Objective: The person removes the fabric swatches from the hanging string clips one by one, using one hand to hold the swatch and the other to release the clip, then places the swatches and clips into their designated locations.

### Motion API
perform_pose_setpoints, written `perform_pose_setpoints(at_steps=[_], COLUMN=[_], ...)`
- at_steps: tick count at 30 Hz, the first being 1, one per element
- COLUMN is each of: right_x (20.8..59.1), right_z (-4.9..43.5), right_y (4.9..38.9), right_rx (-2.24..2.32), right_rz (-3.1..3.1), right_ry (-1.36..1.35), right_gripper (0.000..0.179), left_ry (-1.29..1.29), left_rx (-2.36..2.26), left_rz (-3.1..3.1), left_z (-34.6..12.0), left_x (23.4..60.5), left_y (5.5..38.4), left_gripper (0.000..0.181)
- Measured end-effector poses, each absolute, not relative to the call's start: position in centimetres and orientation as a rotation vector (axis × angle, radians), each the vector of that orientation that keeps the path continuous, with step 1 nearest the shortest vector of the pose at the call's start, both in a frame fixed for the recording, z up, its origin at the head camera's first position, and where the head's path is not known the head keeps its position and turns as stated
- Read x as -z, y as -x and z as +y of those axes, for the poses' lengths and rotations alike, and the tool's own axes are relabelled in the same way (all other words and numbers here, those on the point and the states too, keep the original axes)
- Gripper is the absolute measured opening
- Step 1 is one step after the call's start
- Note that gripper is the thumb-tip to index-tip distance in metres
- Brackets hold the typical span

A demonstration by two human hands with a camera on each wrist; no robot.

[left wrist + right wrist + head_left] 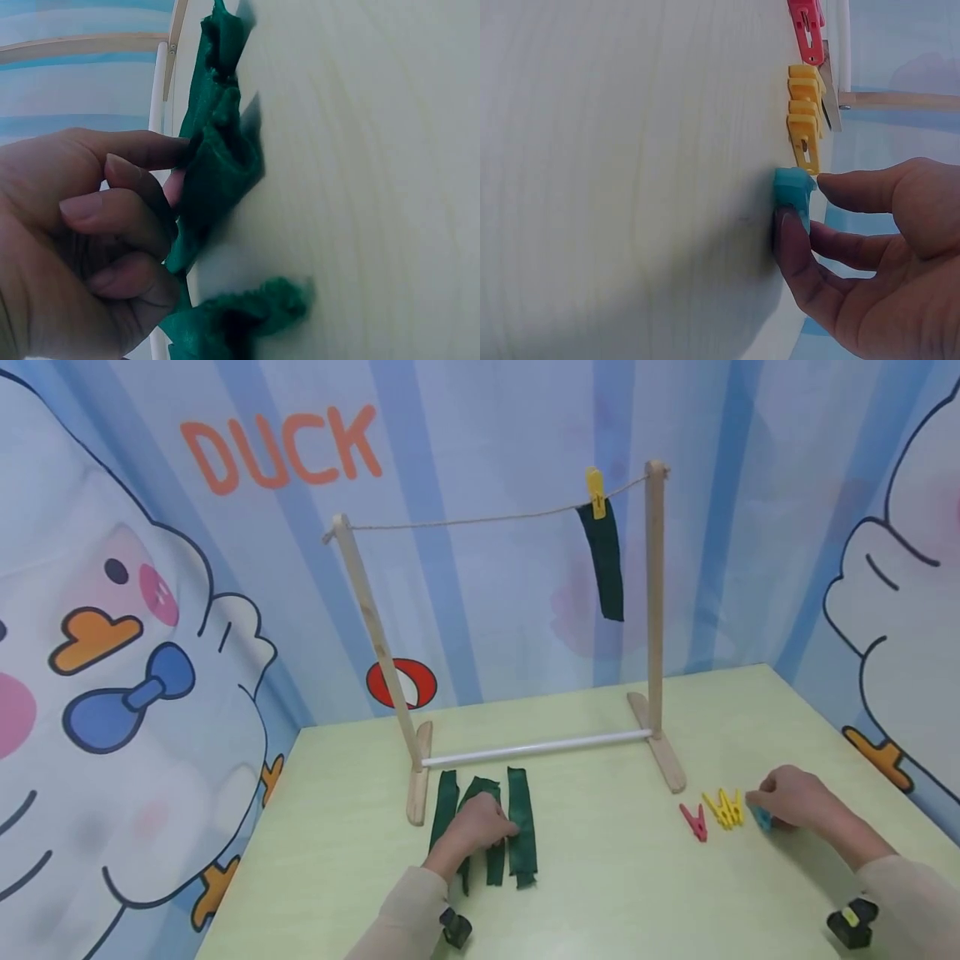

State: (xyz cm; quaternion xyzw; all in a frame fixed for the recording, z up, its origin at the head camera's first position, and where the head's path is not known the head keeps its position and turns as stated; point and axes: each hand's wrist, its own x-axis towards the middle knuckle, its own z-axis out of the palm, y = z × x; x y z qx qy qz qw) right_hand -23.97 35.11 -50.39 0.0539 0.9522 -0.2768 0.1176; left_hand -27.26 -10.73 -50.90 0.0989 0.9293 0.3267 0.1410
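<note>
My left hand (pixel 480 821) is over several dark green cloth strips (pixel 522 852) lying on the table. In the left wrist view its thumb and index finger pinch the crumpled edge of one green strip (pixel 217 161). On the right, my right hand (pixel 798 797) grips a teal clothespin (pixel 792 187), largely covered by the fingers in the head view. Beside it are yellow clothespins (pixel 726 810) and a red clothespin (pixel 693 822). Another green strip (pixel 604 564) hangs from the cord, held by a yellow clothespin (pixel 596 493).
A wooden stand has a left post (pixel 378 639) and a right post (pixel 655 602), with a cord (pixel 465 522) strung between their tops. A white bar (pixel 536 747) joins the feet low over the table (pixel 615 877). Behind hangs a duck-printed curtain (pixel 502 610).
</note>
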Motion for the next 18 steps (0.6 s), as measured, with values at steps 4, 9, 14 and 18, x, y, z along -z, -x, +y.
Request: perform_pose_setpoints(at_steps=[4, 9, 14, 18], right_x=[50.27, 49.95, 50.12, 50.34], right_z=[35.05, 35.15, 35.04, 34.84], right_y=[24.03, 24.23, 24.16, 23.98], right_rx=[0.817, 0.817, 0.813, 0.823], right_rz=[2.787, 2.791, 2.780, 2.781], right_ry=[-0.156, -0.151, -0.167, -0.171], right_gripper=[0.041, 0.039, 0.040, 0.038], left_ry=[-0.323, -0.325, -0.310, -0.295], left_rx=[-0.939, -0.931, -0.915, -0.915], left_rz=[2.688, 2.697, 2.693, 2.687], left_z=[-10.84, -10.77, -10.76, -10.89], left_x=[50.71, 50.46, 50.43, 50.59], left_y=[27.18, 27.24, 27.06, 26.81], left_gripper=[0.048, 0.049, 0.051, 0.053])
